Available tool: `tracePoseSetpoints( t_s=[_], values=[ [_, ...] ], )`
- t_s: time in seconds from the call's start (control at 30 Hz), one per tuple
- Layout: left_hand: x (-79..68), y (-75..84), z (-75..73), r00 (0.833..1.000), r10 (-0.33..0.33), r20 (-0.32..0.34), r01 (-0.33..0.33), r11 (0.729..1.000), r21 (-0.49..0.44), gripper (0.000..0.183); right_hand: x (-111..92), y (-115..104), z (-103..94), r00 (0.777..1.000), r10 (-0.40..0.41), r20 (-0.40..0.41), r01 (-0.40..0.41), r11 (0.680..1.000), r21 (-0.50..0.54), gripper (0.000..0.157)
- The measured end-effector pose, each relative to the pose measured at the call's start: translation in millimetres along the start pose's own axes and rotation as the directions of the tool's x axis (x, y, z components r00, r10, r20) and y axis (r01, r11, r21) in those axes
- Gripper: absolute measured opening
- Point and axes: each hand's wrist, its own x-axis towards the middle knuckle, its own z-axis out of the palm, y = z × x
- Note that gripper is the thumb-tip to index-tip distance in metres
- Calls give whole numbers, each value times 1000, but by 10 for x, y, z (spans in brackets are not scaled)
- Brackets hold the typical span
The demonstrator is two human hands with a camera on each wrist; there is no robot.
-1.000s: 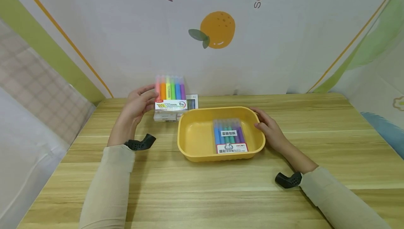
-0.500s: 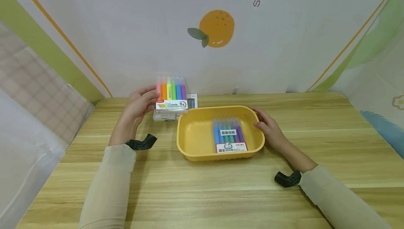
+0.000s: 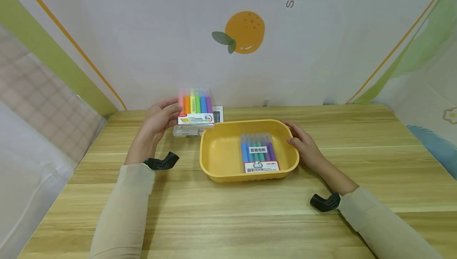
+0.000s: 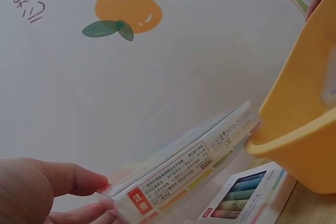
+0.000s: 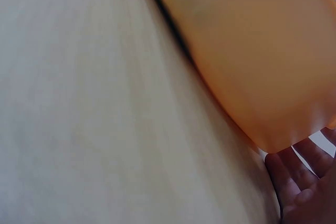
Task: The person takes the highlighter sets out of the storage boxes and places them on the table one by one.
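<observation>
My left hand [image 3: 158, 118] pinches a clear pack of highlighters [image 3: 194, 106] by its left edge, with orange, yellow, green, blue and purple pens showing. In the left wrist view the thumb lies on one corner of the pack [image 4: 176, 174], which is tilted and held over a white box of markers [image 4: 244, 195]. My right hand [image 3: 306, 146] grips the right end of a yellow plastic tray [image 3: 219, 160], thumb at the rim. Inside the tray lies a second pack of highlighters [image 3: 259, 156] in blue, green and purple. The right wrist view shows fingers [image 5: 296, 169] against the tray's outer wall.
Flat boxes [image 3: 185, 132] lie partly hidden under the held pack, close to the tray's left rim. The wooden table [image 3: 228, 219] ends at a white cloth backdrop [image 3: 307, 60] printed with oranges.
My left hand has moved slightly to the right with the highlighter pack, which sits a little lower and nearer the tray. The right hand and the tray stay nearly where they were.
</observation>
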Motion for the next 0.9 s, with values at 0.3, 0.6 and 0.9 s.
tracePoseSetpoints(
  t_s=[0.3,0.6,0.9],
  values=[
    [30,-26,41,999,-26,20,26,1000,15,57,2,1,-6,1000,4,3,-4,1000,5,56],
    [40,-36,67,999,-36,15,35,999,41,57,6,8,-6,1000,16,6,-16,1000,4,56],
    [46,-47,76,999,-51,2,51,996,73,56,1,3,-4,1000,19,0,-19,1000,-13,55]
  ],
)
